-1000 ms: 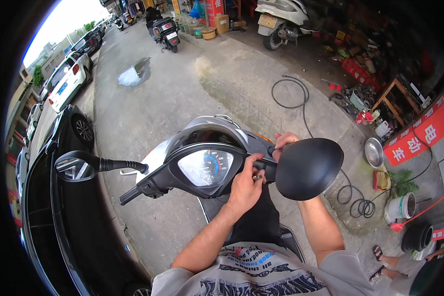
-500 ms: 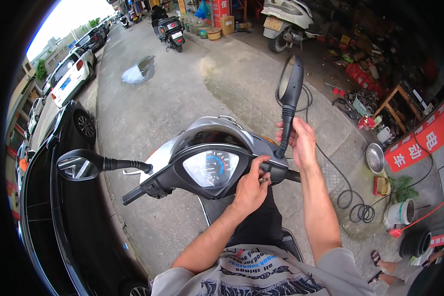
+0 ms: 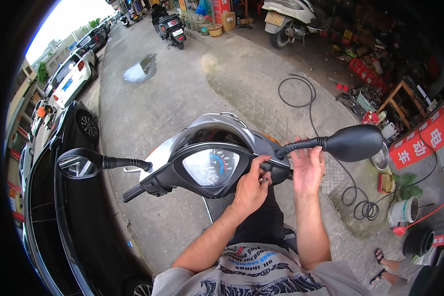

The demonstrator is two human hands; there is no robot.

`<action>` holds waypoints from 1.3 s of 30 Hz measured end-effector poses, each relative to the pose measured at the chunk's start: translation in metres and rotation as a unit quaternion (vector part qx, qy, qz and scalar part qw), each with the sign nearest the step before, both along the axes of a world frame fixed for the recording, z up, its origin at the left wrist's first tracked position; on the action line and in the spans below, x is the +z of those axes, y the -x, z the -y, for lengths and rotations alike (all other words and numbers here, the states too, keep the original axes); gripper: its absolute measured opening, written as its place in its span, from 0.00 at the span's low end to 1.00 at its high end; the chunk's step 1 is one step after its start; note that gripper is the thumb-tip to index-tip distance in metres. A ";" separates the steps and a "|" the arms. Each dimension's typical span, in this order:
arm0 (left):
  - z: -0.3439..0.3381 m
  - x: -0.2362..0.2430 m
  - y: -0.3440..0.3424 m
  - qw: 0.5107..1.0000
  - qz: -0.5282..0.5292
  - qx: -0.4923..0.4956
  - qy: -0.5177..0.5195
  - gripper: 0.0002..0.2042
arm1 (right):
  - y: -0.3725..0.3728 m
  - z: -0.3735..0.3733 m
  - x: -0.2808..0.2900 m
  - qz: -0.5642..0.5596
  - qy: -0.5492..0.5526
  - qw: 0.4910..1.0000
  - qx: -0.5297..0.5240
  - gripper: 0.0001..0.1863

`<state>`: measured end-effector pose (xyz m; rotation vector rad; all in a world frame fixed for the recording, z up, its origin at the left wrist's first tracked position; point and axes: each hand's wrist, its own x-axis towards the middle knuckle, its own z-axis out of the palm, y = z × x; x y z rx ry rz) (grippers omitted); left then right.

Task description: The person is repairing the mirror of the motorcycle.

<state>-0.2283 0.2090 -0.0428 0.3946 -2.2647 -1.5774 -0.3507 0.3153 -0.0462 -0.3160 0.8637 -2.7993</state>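
Observation:
I am at the handlebar of a silver and black scooter (image 3: pixel 207 121), behind its dial cluster (image 3: pixel 210 166). My left hand (image 3: pixel 252 185) is closed at the right end of the handlebar cover, index finger stretched toward the mirror's foot. A short metal rod-like piece (image 3: pixel 264 179) sticks out between its fingers; the rest is hidden. My right hand (image 3: pixel 308 167), palm up, has its fingers around the stem of the right mirror (image 3: pixel 354 143). That mirror lies nearly level, pointing outward, with its black back showing. The left mirror (image 3: pixel 79 164) stands out on the other side.
A black car (image 3: pixel 79 212) is parked close on my left. A black hose (image 3: pixel 365 209) coils on the ground at right, near a white bucket (image 3: pixel 403 211) and tyres (image 3: pixel 418 241). Another person's feet (image 3: pixel 379 266) show at lower right. Scooters stand farther off.
The right mirror has swung from upright down to the right, nearly level. My right hand has followed its stem, turning palm up. My left hand has stayed in place.

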 end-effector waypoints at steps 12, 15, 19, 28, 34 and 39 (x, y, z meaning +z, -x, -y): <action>0.006 0.004 0.000 0.999 0.024 0.020 0.000 0.22 | 0.019 0.029 0.063 -0.381 -0.403 0.820 0.139 0.10; 0.001 0.005 0.001 1.000 -0.004 0.010 0.003 0.21 | 0.036 -0.004 -0.005 -0.494 -0.246 0.833 0.030 0.13; 0.001 -0.002 -0.002 1.000 0.020 0.006 0.007 0.22 | -0.007 0.000 0.003 -0.036 0.013 0.999 0.024 0.16; 0.004 -0.004 0.004 0.999 0.022 0.013 0.024 0.23 | 0.044 0.043 0.060 -0.224 -0.389 0.858 0.249 0.12; 0.004 -0.002 -0.001 1.000 -0.003 0.010 0.008 0.25 | 0.017 0.006 0.011 -0.370 -0.249 0.893 0.059 0.10; 0.001 -0.005 0.001 0.999 0.024 0.008 0.036 0.23 | 0.000 0.005 -0.001 -0.005 0.036 0.999 0.013 0.15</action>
